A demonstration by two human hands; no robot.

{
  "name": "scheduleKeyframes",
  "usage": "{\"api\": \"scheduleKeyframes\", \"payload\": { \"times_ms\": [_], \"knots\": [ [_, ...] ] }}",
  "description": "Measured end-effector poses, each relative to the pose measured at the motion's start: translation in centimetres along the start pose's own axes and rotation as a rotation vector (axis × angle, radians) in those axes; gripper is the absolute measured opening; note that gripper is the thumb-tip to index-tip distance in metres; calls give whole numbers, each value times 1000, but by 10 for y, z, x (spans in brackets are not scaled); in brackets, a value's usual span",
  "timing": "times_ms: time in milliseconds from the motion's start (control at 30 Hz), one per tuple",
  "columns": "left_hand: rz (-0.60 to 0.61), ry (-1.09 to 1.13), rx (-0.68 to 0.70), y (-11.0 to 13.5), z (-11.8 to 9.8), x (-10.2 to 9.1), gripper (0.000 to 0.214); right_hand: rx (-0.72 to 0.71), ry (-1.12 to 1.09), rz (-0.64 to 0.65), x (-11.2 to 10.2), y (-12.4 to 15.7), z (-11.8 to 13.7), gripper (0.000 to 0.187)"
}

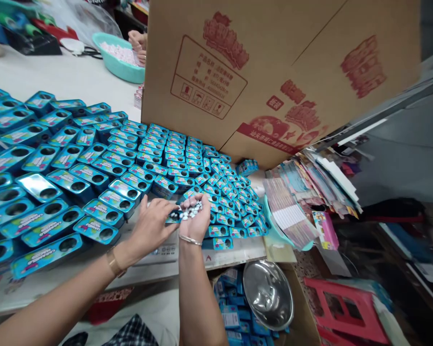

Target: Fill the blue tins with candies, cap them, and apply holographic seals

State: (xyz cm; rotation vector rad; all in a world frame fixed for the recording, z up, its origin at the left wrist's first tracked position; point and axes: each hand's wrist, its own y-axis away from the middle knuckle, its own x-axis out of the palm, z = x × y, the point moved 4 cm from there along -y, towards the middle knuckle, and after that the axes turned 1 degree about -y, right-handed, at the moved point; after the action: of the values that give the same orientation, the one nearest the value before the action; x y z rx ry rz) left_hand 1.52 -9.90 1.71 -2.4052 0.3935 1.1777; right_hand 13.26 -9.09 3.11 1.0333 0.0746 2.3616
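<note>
My right hand is cupped palm up, with a small heap of pale white and bluish candies resting in the palm and on the fingers. Close against it on the left, my left hand has its fingers curled round a small blue tin with a dark round opening in its top. The tin's opening lies beside the candies; its lower part is hidden. Dense rows of similar blue tins stand on the table around both hands, holes facing up.
A large printed cardboard box walls off the far side. Behind it are another person's hands and a turquoise basin of candies. Stacked cards in a basin stand right. Below, a metal bowl rests over a carton of blue packs, near a red stool.
</note>
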Motion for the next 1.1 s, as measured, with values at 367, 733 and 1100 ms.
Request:
{"api": "scheduleKeyframes", "payload": {
  "times_ms": [367, 733, 1100],
  "knots": [
    [-68, 44, 28, 9, 4, -20, 59, 236, -267, 125, -14, -25, 16, 20],
    [-329, -13, -163, 70, 29, -111, 46, 109, -417, 266, -46, -16, 81, 20],
    [-166, -60, -3, 51, 21, -74, 27, 123, -429, 225, -41, -14, 61, 16]
  ]
}}
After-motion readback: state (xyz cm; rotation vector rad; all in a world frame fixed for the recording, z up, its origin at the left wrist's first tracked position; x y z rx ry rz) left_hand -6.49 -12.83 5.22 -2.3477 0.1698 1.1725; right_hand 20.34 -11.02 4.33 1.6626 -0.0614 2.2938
